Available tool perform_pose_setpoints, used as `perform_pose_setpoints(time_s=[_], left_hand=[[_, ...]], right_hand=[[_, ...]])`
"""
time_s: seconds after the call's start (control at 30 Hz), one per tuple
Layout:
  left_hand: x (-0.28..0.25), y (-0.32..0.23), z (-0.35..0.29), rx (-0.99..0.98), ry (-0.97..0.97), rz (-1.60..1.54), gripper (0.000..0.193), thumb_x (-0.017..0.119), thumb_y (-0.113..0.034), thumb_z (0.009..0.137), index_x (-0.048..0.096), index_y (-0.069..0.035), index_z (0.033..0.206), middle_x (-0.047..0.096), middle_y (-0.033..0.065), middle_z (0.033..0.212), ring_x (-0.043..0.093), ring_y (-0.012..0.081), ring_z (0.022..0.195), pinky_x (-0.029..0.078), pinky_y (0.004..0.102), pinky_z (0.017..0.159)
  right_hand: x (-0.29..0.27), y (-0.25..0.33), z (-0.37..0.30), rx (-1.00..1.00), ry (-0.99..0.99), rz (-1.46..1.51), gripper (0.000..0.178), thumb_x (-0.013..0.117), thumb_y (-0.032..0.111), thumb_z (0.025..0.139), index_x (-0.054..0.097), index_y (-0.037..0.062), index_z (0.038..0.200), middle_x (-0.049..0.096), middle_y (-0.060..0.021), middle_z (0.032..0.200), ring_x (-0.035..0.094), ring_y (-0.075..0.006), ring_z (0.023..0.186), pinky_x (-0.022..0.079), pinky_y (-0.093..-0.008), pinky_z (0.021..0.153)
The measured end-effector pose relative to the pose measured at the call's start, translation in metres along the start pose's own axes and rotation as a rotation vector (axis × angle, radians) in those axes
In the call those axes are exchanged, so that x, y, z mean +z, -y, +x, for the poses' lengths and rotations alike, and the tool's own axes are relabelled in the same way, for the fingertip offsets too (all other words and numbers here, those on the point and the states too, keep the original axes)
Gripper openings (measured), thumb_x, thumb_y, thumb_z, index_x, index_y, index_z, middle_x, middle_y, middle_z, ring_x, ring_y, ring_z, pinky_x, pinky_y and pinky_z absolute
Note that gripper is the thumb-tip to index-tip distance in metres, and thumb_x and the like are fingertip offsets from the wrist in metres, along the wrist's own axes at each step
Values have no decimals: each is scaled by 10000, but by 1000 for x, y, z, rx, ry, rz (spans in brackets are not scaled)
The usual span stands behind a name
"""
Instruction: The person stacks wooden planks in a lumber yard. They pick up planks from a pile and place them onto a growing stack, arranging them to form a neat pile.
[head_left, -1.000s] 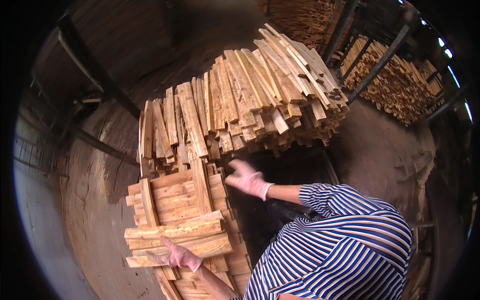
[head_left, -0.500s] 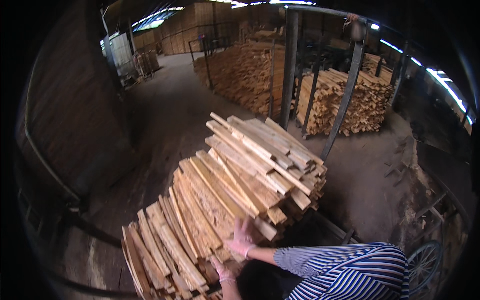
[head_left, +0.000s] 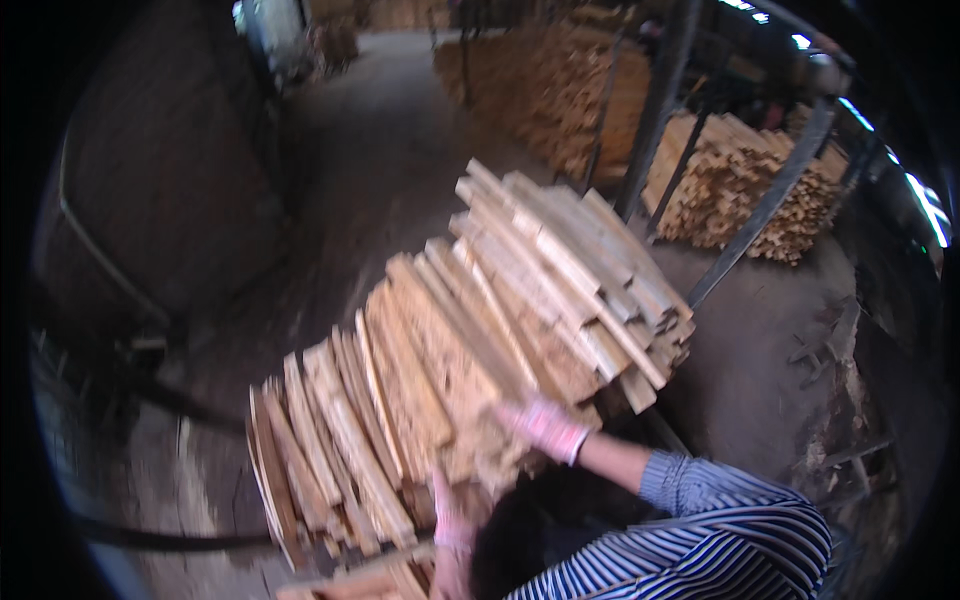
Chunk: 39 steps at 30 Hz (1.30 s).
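A long, fanned heap of rough sawn wooden boards [head_left: 410, 370] runs diagonally through the middle, its boards layered and uneven at the ends. My right hand [head_left: 545, 425], in a pink glove, lies on the near ends of boards at the heap's right side, fingers stretched out. Lower and further left, my left hand [head_left: 458, 515], gloved in pink too, touches board ends with a finger or thumb pointing up; blur hides its exact contact. A blue-and-white striped sleeve [head_left: 680, 485] covers my right upper arm. Between my forearms, a dark shape [head_left: 560, 520] hides part of the heap's near edge.
Dark metal posts [head_left: 665, 110] and a slanted bar [head_left: 770, 205] rise behind the heap. Beyond are a stack of boards [head_left: 760, 185] and a larger wood pile [head_left: 560, 90]. A dark wall [head_left: 170, 150] stands left; more boards [head_left: 370, 580] show at the lower edge.
My right hand has moved up and right along the board ends. My left hand has shifted slightly, farther from the right one. The view has tilted down, moving the background.
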<state>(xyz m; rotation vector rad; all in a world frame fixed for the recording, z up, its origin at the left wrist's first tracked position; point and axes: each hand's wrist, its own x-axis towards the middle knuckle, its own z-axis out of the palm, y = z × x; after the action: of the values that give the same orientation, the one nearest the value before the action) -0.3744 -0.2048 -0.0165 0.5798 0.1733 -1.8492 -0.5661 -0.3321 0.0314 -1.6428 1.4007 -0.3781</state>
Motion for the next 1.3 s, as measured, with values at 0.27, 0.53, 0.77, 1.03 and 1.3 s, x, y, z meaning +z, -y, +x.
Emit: perform_pose_setpoints(time_s=[0.27,0.53,0.77,1.03,1.3], left_hand=[[12,-42,90,96,23,82,1017,706,-734,739,435,-55,1445,552,168,1371,566,407,1207,498,589,994],[-73,-65,112,322,-89,102,773,702,-615,846,523,-80,1374,627,113,1216,635,303,1043,562,481,895],[-65,-69,122,225,-34,169,889,755,-630,779,478,-98,1435,599,130,1308,609,358,1123,531,527,956],[-67,-41,44,182,-128,149,619,710,-409,896,527,-17,1337,663,182,1168,698,336,959,611,494,796],[-78,91,-90,-95,-125,17,836,863,-320,745,478,3,1414,602,172,1337,588,355,1205,454,520,1080]], right_hand=[[-57,-35,67,-532,224,-468,639,609,128,979,317,45,1542,337,-161,1594,356,-279,1456,273,-400,1218],[-23,5,102,311,555,704,1151,591,781,805,26,185,1612,-26,-80,1688,-22,-364,1533,47,-666,1182],[2,24,154,193,463,160,893,493,800,844,385,216,1510,323,-205,1558,291,-416,1443,324,-566,1150],[39,38,85,157,207,-289,846,539,744,827,654,31,1267,670,-190,1248,648,-328,1118,468,-384,995],[29,-49,-25,480,637,1085,690,724,436,908,506,18,1412,616,-119,1340,603,-230,1209,490,-374,1047]])
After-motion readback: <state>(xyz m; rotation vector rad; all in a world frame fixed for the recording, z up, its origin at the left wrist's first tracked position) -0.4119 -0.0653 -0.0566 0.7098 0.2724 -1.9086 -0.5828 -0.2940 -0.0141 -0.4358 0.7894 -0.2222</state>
